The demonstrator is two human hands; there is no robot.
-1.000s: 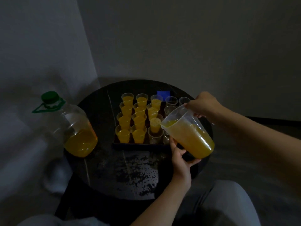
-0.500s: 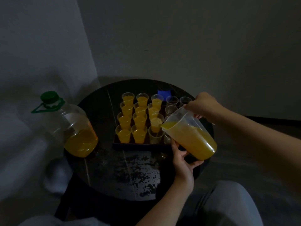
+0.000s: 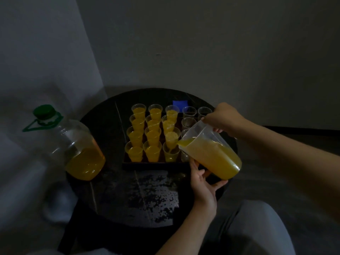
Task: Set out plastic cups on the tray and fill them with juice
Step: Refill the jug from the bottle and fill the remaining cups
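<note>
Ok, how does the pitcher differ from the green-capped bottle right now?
The pitcher is open-topped; the green-capped bottle is capped. The pitcher is tilted, held by the right hand and left hand; the bottle stands untouched. Both are clear and hold juice.

Round dark tabletop (image 3: 147, 199), centre of the frame, crossed by thin pale veins, with a speckled light patch on its near side. A small blue square (image 3: 180, 103) lies at its far edge. Plain grey wall (image 3: 220, 52) fills the upper frame; pale cloth (image 3: 36, 61) hangs at the left. Dark skirting strip (image 3: 294, 128) at mid right; dim floor (image 3: 322, 236) at lower right.
</note>
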